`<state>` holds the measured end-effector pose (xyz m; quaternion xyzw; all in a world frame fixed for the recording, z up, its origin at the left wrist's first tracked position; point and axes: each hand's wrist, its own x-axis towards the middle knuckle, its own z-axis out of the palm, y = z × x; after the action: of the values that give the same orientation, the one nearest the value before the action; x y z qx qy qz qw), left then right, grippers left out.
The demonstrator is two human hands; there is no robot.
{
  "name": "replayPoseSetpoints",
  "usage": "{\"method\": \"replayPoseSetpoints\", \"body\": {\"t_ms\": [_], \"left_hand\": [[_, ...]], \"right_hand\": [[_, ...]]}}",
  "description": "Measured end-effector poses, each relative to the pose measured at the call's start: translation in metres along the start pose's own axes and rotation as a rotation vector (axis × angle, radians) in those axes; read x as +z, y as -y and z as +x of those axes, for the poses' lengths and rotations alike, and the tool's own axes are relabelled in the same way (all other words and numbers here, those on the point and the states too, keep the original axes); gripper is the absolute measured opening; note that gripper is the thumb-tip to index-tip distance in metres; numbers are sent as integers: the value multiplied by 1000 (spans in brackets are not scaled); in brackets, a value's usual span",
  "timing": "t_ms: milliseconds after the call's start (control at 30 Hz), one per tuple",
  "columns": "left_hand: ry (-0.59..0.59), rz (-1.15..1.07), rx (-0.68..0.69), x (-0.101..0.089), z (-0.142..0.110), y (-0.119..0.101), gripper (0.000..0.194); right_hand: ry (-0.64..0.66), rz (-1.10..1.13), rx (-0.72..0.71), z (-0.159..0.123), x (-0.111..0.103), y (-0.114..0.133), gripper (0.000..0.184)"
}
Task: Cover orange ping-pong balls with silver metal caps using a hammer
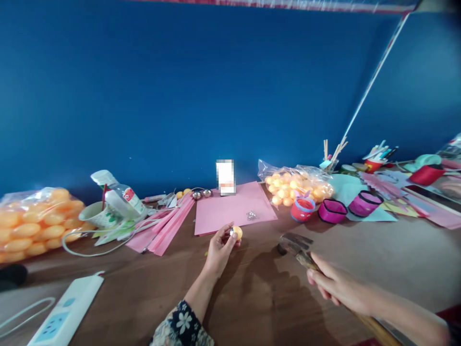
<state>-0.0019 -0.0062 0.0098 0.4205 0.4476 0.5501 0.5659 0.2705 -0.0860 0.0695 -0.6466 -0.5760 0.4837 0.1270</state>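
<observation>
Yellow-orange round ball (237, 232) sits at the fingertips of the left hand (221, 246), pinched between thumb and fingers, just on the near side of a flat pink sheet (219, 211); whether it touches the table cannot be told. To its right and apart from it, the right hand (327, 278) is wrapped round the wooden handle of a dark-headed hammer (306, 259). Small shiny silver pieces (251, 216) lie on the sheet. Beneath everything spreads a brown wood-grained table (259, 293), with clear plastic bags of yellow-orange balls at right (295, 185) and far left (39, 223), and a white rectangular power strip (77, 295) at near left. Behind rises a plain blue wall (216, 96).
</observation>
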Motion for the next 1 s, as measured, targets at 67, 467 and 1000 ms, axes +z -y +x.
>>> {"method": "replayPoseSetpoints", "body": {"t_ms": [67,467,1000], "left_hand": [[-3,-14,-10,1,0,-3,52],[84,-135,-35,-1,3,-2,54],[103,-182,-65,-4,1,-7,44]], "right_hand": [[1,46,22,-2,3,6,28],[68,321,-177,29,51,27,36],[-29,601,-251,13,74,50,37]]}}
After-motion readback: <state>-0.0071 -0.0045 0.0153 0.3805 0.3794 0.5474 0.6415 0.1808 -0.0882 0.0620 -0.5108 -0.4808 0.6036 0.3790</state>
